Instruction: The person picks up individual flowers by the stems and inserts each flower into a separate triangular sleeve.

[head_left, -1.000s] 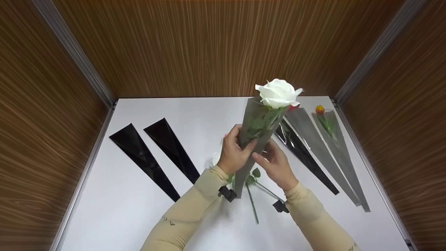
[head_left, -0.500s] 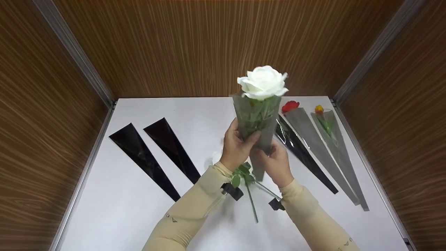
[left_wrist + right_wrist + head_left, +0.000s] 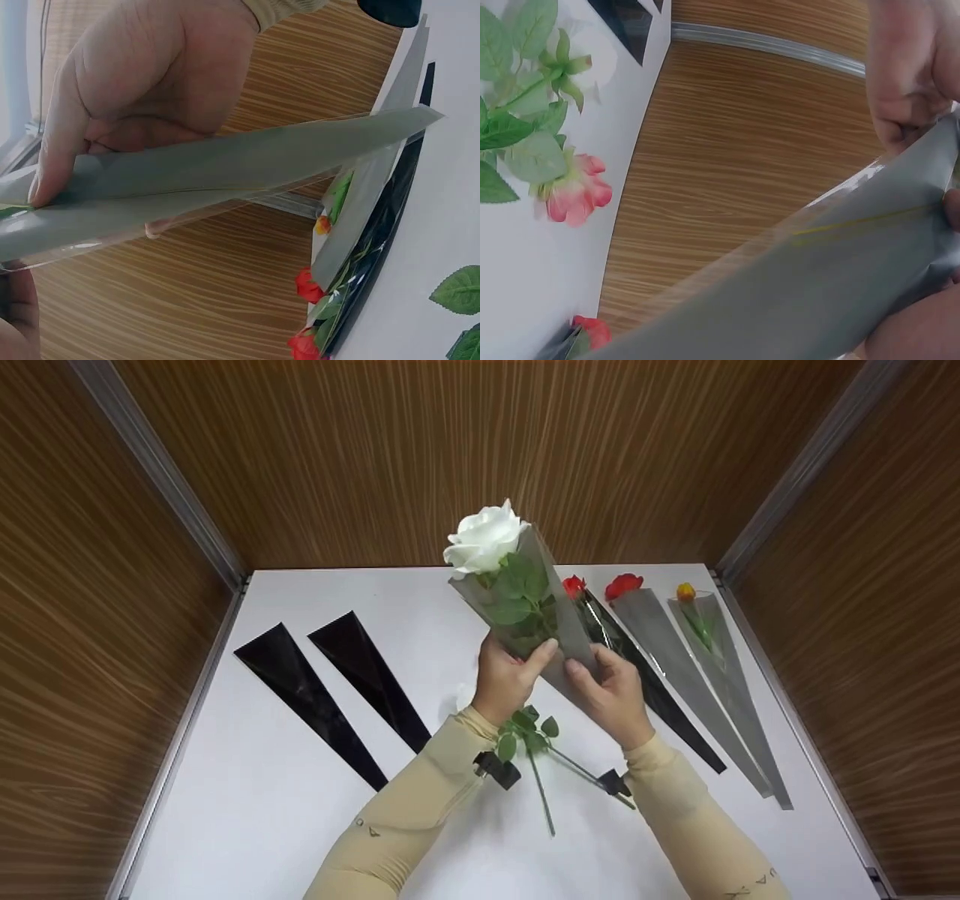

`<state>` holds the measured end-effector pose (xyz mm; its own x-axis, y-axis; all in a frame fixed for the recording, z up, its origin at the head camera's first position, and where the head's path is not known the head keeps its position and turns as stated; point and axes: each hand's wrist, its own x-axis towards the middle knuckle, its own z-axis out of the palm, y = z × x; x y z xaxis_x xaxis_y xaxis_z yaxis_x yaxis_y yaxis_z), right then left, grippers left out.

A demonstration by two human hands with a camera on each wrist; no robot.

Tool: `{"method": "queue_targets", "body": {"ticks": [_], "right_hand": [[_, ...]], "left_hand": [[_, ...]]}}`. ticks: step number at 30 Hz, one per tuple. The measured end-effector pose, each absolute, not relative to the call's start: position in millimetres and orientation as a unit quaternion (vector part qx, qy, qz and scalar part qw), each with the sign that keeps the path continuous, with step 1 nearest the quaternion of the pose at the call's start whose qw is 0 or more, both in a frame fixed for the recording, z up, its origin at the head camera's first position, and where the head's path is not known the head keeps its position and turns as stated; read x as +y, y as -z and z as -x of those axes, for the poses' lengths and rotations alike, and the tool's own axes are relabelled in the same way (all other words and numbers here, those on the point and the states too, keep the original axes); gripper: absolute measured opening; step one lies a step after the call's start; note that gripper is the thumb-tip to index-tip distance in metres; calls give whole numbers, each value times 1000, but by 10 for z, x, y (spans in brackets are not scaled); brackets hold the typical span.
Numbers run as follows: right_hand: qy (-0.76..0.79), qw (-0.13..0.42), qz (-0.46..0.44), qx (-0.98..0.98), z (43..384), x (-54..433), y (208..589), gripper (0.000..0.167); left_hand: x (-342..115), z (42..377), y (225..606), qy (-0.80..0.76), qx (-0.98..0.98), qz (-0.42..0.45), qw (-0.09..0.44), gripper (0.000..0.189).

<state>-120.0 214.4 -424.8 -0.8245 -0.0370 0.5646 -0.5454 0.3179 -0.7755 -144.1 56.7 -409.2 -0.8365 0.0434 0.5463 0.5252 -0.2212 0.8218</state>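
Observation:
A white rose (image 3: 484, 540) with green leaves stands in a translucent grey flower sleeve (image 3: 568, 622), tilted so the bloom points up and left. My left hand (image 3: 506, 679) grips the sleeve around its middle, thumb across the front. Lower down, on the right, my right hand (image 3: 615, 697) pinches the sleeve between thumb and fingers. The bloom sticks out above the sleeve's wide mouth. Beneath my hands lie loose flower stems (image 3: 541, 780) with leaves (image 3: 529, 727). A pink flower (image 3: 577, 199) among them shows in the right wrist view.
Two black flower sleeves (image 3: 311, 705) (image 3: 367, 679) lie at left on the white table (image 3: 247, 825). At right are a red flower in a black sleeve (image 3: 675, 716), a red flower in a grey sleeve (image 3: 690, 686) and a yellow-orange tulip (image 3: 685, 592) in a clear grey sleeve.
The rose's bloom has swung from right to left as the sleeve tilted over in my hands. My right hand first moved up-left, then right; its fingers now pinch the sleeve.

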Motion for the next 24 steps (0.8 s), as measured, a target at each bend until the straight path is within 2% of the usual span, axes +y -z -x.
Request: {"method": "queue_targets", "body": {"ticks": [7, 14, 18, 24], "right_hand": [[-564, 207, -160, -783, 1289, 2411, 4256, 6], [-538, 154, -81, -825, 1451, 2731, 4365, 16], [-527, 128, -42, -839, 1587, 2865, 4552, 24], [-522, 97, 14, -847, 1874, 3075, 5122, 40]], "left_hand": [[450, 1458, 4260, 729, -627, 259, 87, 58], [136, 1499, 4666, 690, -684, 229, 56, 58], [5, 1552, 4983, 660, -717, 217, 55, 61], [-152, 1500, 5193, 628, -746, 214, 57, 56]]}}
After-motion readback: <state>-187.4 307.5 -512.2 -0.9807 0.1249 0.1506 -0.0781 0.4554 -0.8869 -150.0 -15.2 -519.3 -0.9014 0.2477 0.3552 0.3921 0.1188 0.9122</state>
